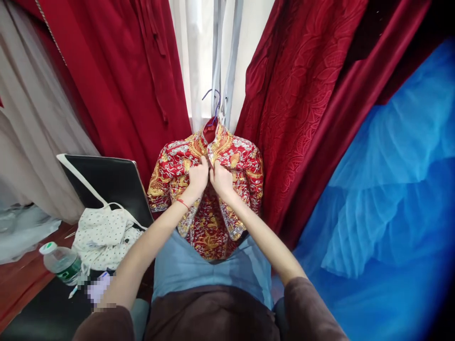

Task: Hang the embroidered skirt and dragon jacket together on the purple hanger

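A red jacket (213,222) with gold and silver embroidery hangs upright in front of me on a purple hanger (216,106). Its front falls apart below the chest, and a patterned red skirt or lining shows between the two edges. My left hand (198,177) is closed on one front edge, just under the collar. Opposite it, my right hand (221,179) grips the other front edge with bent fingers. Only a narrow gap separates the two hands. Whatever fastening lies under the fingertips is hidden.
Red curtain-like garments (138,71) hang on both sides, with blue tulle (384,203) at far right. At left stand a black chair (110,182), a polka-dot cloth bag (103,232) and a water bottle (62,263). Grey straps (231,61) hang behind the hanger.
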The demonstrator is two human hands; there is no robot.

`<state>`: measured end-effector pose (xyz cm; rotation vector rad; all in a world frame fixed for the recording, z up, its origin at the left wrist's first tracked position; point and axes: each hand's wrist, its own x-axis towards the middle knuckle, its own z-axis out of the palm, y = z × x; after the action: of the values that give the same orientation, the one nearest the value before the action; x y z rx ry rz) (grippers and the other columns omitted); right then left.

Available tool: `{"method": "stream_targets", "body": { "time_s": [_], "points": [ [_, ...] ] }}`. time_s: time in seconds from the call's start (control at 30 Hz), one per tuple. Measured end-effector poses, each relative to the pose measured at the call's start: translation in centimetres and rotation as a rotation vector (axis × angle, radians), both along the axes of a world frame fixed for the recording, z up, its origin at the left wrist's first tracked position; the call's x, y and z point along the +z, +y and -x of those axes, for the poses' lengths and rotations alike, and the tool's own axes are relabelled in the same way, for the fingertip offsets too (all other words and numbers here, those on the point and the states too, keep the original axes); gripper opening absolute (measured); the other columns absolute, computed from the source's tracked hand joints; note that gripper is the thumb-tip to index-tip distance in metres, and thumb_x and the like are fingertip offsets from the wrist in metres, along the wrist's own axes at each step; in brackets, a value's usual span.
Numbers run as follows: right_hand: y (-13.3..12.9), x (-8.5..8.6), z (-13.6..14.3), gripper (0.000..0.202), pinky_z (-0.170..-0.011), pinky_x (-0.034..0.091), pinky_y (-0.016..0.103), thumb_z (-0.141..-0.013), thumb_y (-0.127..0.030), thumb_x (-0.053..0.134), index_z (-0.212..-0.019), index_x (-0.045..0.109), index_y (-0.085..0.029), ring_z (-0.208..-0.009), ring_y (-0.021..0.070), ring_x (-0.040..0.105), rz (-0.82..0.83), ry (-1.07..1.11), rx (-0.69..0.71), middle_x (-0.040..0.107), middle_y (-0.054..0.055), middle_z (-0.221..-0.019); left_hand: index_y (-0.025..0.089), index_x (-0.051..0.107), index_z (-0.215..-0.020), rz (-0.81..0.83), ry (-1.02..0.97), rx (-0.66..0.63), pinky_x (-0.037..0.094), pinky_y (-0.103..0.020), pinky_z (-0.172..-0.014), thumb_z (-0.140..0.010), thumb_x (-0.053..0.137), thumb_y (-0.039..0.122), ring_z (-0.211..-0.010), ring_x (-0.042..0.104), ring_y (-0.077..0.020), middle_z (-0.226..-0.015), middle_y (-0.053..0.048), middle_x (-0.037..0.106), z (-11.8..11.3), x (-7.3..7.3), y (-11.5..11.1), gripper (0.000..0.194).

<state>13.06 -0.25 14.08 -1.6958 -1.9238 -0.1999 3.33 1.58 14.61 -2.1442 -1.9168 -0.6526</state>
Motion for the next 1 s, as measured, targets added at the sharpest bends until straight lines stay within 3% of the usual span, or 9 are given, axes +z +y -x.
{"method": "stream_targets", "body": {
  "time_s": [0.1, 0.23, 0.37, 0.43, 0.53, 0.73, 0.8, 0.9, 1.0],
  "points": [
    [2.2, -2.8, 0.6, 0.035, -0.078, 0.049, 0.028, -0.105, -0.029, 0.032, -0.128, 0.053, -0.014, -0.096, 0.024, 0.073, 0.062, -0.047, -0.012, 0.075, 0.016, -0.11, 0.003, 0.044, -0.142, -0.054, -0.075, 0.09, 0.055, -0.035, -0.081, -0.098, 0.041, 0.021, -0.098, 0.074, -0.0299, -0.106, -0.022, 0.074, 0.6, -2.4, 1.7, 0.047],
    [3.4, -7.1, 0.0, 0.037, -0.08, 0.052, 0.03, -0.105, -0.031, 0.033, -0.125, 0.057, -0.013, -0.098, 0.0246, 0.074, 0.143, -0.062, -0.056, 0.075, 0.018, -0.11, 0.001, 0.048, -0.138, -0.121, -0.134, 0.136, 0.054, -0.035, -0.088, -0.094, 0.052, 0.032, -0.119, 0.066, -0.0327, -0.131, -0.027, 0.064, 2.1, -6.3, 2.7, 0.053],
    [3.2, -10.8, -0.8, 0.037, -0.082, 0.053, 0.032, -0.104, -0.028, 0.035, -0.122, 0.061, -0.009, -0.099, 0.0257, 0.074, 0.243, -0.058, -0.089, 0.075, 0.02, -0.108, 0.001, 0.061, -0.124, 0.062, -0.063, 0.2, 0.053, -0.04, -0.091, -0.098, 0.045, 0.032, -0.121, 0.063, -0.0365, -0.126, -0.028, 0.065, 3.8, -10.7, 3.0, 0.043],
    [3.1, -11.5, -1.0, 0.037, -0.082, 0.054, 0.032, -0.103, -0.026, 0.036, -0.123, 0.062, -0.008, -0.098, 0.0259, 0.074, 0.261, -0.051, -0.089, 0.076, 0.02, -0.107, 0.003, 0.066, -0.119, 0.156, -0.039, 0.169, 0.054, -0.039, -0.089, -0.1, 0.039, 0.027, -0.115, 0.067, -0.0342, -0.118, -0.026, 0.069, 4.2, -11.8, 3.2, 0.041],
    [2.7, -10.7, -0.7, 0.037, -0.08, 0.054, 0.032, -0.104, -0.026, 0.036, -0.12, 0.065, -0.01, -0.093, 0.0249, 0.075, 0.226, -0.03, -0.043, 0.077, 0.018, -0.104, 0.005, 0.07, -0.114, 0.149, -0.021, 0.093, 0.053, -0.035, -0.085, -0.102, 0.034, 0.025, -0.107, 0.071, -0.0299, -0.11, -0.023, 0.073, 3.8, -11.1, 3.3, 0.043],
    [-0.4, -5.6, 0.7, 0.039, -0.072, 0.047, 0.027, -0.106, -0.031, 0.031, -0.109, 0.066, -0.014, -0.081, 0.0209, 0.071, -0.055, 0.183, 0.066, 0.076, 0.013, -0.096, 0.009, 0.075, -0.1, 0.02, 0.015, -0.028, 0.051, -0.033, -0.079, -0.108, 0.024, 0.033, -0.096, 0.073, -0.0267, -0.104, -0.019, 0.076, 1.6, -4.9, 1.0, 0.057],
    [-1.1, -4.4, 0.5, 0.039, -0.071, 0.045, 0.026, -0.106, -0.033, 0.031, -0.104, 0.066, -0.014, -0.08, 0.0201, 0.07, -0.099, 0.226, 0.086, 0.075, 0.012, -0.092, 0.01, 0.076, -0.097, -0.044, 0.027, -0.071, 0.052, -0.034, -0.078, -0.108, 0.023, 0.037, -0.094, 0.073, -0.0272, -0.104, -0.02, 0.076, 1.8, -3.6, 0.3, 0.06],
    [-0.9, -4.4, -0.1, 0.04, -0.072, 0.044, 0.025, -0.106, -0.034, 0.031, -0.101, 0.066, -0.015, -0.082, 0.0199, 0.07, -0.068, 0.194, 0.108, 0.075, 0.011, -0.092, 0.01, 0.075, -0.101, -0.086, 0.074, -0.165, 0.053, -0.036, -0.081, -0.107, 0.027, 0.038, -0.097, 0.073, -0.029, -0.106, -0.021, 0.075, 2.3, -3.4, 0.4, 0.056],
    [0.3, -6.8, -0.5, 0.04, -0.077, 0.046, 0.027, -0.106, -0.032, 0.031, -0.111, 0.066, -0.014, -0.09, 0.0216, 0.072, 0.059, 0.092, 0.087, 0.077, 0.012, -0.102, 0.01, 0.075, -0.103, 0.054, 0.172, -0.254, 0.055, -0.039, -0.083, -0.103, 0.036, 0.028, -0.099, 0.074, -0.0316, -0.105, -0.023, 0.075, 2.4, -5.2, 1.4, 0.042]
  ]
}}
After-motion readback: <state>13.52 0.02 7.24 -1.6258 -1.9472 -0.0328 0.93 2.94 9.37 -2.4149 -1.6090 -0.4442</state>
